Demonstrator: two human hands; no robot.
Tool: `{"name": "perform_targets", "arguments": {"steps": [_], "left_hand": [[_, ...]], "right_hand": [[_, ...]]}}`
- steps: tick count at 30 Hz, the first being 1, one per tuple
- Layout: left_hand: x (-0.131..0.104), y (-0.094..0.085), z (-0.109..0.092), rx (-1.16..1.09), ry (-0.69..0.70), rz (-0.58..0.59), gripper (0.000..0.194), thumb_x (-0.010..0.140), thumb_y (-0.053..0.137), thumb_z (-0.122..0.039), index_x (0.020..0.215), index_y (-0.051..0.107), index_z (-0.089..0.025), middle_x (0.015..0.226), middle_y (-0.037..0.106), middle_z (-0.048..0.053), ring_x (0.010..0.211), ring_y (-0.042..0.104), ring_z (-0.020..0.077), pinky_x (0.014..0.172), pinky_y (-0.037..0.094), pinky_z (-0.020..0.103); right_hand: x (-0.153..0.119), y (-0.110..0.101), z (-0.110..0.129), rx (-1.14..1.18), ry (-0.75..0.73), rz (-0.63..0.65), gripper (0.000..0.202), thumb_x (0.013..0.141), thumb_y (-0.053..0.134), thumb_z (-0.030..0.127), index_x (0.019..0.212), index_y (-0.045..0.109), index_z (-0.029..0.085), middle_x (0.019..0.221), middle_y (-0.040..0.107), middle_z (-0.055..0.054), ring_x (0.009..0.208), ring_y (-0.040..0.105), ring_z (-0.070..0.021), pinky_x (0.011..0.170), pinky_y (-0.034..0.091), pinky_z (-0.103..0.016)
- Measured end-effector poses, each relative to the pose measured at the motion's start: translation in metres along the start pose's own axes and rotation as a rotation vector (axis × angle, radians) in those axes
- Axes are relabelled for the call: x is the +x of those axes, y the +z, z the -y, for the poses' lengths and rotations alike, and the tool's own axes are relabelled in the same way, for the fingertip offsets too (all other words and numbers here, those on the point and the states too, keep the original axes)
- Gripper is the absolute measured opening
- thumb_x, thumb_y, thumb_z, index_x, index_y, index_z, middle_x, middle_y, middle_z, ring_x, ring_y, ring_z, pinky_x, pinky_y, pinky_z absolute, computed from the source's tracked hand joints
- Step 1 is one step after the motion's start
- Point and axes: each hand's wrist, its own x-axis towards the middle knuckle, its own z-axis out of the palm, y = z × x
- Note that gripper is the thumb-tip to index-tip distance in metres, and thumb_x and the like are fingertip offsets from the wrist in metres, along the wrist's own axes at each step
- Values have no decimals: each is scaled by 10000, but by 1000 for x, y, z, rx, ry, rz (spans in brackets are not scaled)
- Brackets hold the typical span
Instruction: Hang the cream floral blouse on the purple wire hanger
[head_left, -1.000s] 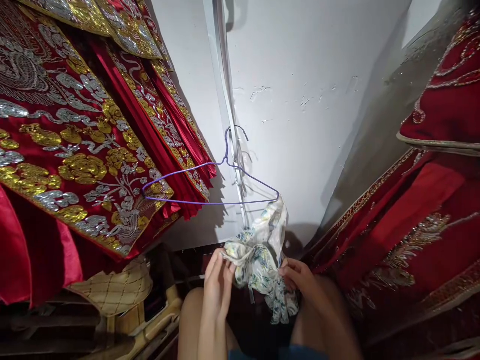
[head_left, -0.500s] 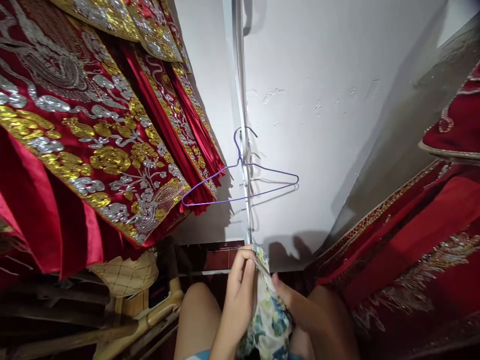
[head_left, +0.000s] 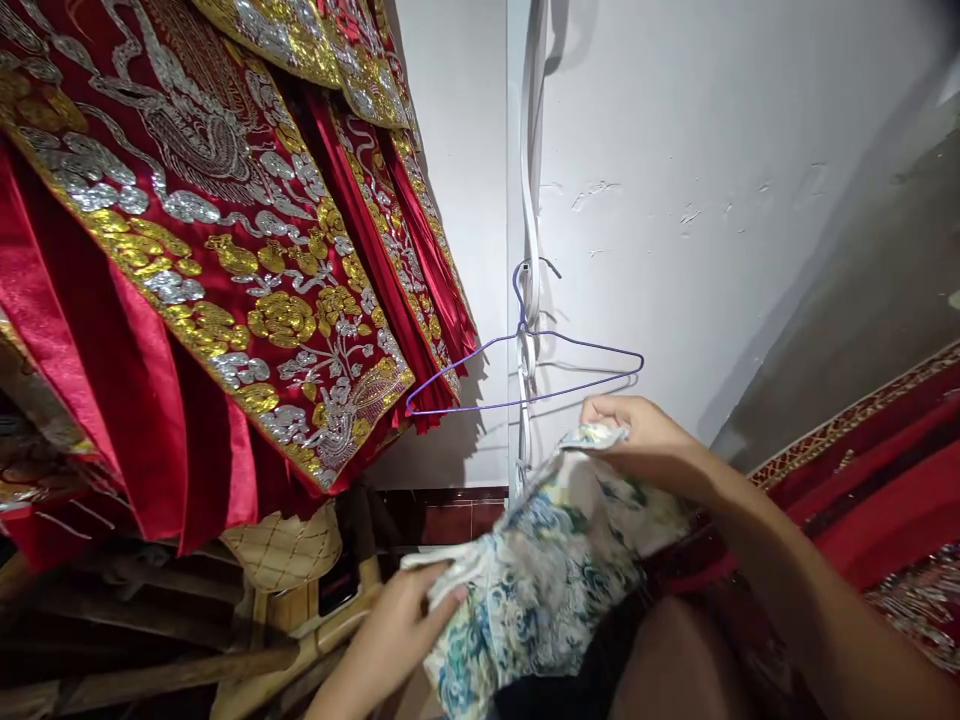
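Note:
A thin cloth garment (head_left: 540, 560) with a blue, green and yellow floral print is stretched between my hands above my lap. My left hand (head_left: 409, 610) grips its left end, thumb over the fabric. Higher up, near the wall, my right hand (head_left: 637, 425) pinches the other end of its edge. The fabric's lower part falls over my legs, and I cannot tell its exact cut. Just beyond the right hand hangs a purple wire hanger (head_left: 525, 400) with nothing on it, its hook on a white strip (head_left: 529, 215) along the wall.
Red costumes with gold and silver sequins (head_left: 285, 320) hang at the left. More red beaded fabric (head_left: 900, 500) is at the right. A bamboo chair (head_left: 300, 640) stands low at the left, with a tan quilted item (head_left: 285, 548) by it. The white wall (head_left: 675, 130) rises ahead.
My hands have moved apart, left hand left and right hand up and right. The floral cloth, bunched between them before, is now spread wide. The view has shifted left.

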Motion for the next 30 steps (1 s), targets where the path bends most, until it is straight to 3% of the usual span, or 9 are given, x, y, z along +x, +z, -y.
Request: {"name": "perform_targets", "arguments": {"steps": [3, 5, 8, 10, 15, 20, 25, 27, 30], "left_hand": [[5, -36, 12, 202, 9, -107, 445, 973, 420, -479, 772, 694, -193, 802, 727, 72, 800, 679, 255, 892, 525, 408], [11, -57, 12, 327, 19, -169, 395, 958, 426, -427, 821, 727, -212, 900, 763, 73, 901, 709, 277, 1090, 417, 518], [19, -75, 7, 464, -32, -222, 349, 929, 449, -382, 938, 773, -253, 1081, 774, 71, 1114, 685, 325, 1159, 320, 600], [25, -80, 3, 513, -75, -249, 388, 936, 435, -397, 1066, 773, -257, 1173, 751, 85, 1204, 641, 355, 1106, 387, 604], [41, -78, -21, 373, 5, -357, 560, 980, 358, -436, 1434, 563, -181, 1456, 577, 110, 1374, 516, 313, 1131, 416, 520], [72, -70, -68, 146, 183, -460, 528, 1000, 366, -426, 1444, 517, -185, 1548, 476, 104, 1451, 422, 263, 1211, 303, 470], [121, -68, -97, -28, 323, -586, 261, 902, 494, -257, 1141, 586, -211, 1351, 633, 105, 1230, 606, 258, 1029, 461, 401], [132, -70, -96, -105, 344, -631, 306, 858, 504, -197, 1158, 564, -209, 1104, 702, 59, 1007, 666, 212, 872, 504, 319], [135, -76, -88, -73, 333, -631, 249, 843, 486, -183, 1037, 643, -193, 806, 662, -7, 709, 606, 155, 664, 457, 249]], "right_hand": [[42, 18, -29, 22, -144, -118, 438, 746, 680, 308, 1175, 633, 234, 1076, 689, -56, 771, 609, -185, 696, 482, -282], [64, 31, -48, -6, -179, -102, 418, 794, 626, 328, 1203, 634, 240, 1160, 684, -70, 880, 627, -210, 779, 482, -304], [76, 40, -67, -91, -154, -106, 189, 854, 547, 365, 844, 648, 206, 839, 675, -30, 759, 577, -194, 693, 427, -284], [71, 38, -73, -130, -119, -158, 307, 879, 517, 405, 646, 502, 206, 629, 530, 15, 615, 454, -150, 593, 335, -264], [39, 18, -75, -128, -69, -264, 382, 858, 546, 421, 593, 359, 220, 552, 372, 40, 554, 325, -118, 541, 238, -267], [17, 21, -63, -23, -2, -260, 381, 828, 571, 413, 597, 334, 224, 555, 353, 38, 557, 327, -116, 515, 222, -261], [3, 36, -51, 53, -63, -235, 243, 823, 529, 344, 641, 439, 211, 592, 422, 35, 586, 384, -127, 547, 302, -249], [-3, 29, -53, 30, -91, -301, 140, 805, 527, 290, 890, 607, 213, 651, 523, 34, 603, 456, -144, 577, 352, -248], [-8, 3, -63, -27, -65, -531, 687, 772, 569, 258, 1443, 424, 247, 714, 592, 39, 619, 535, -175, 601, 399, -261]]}}
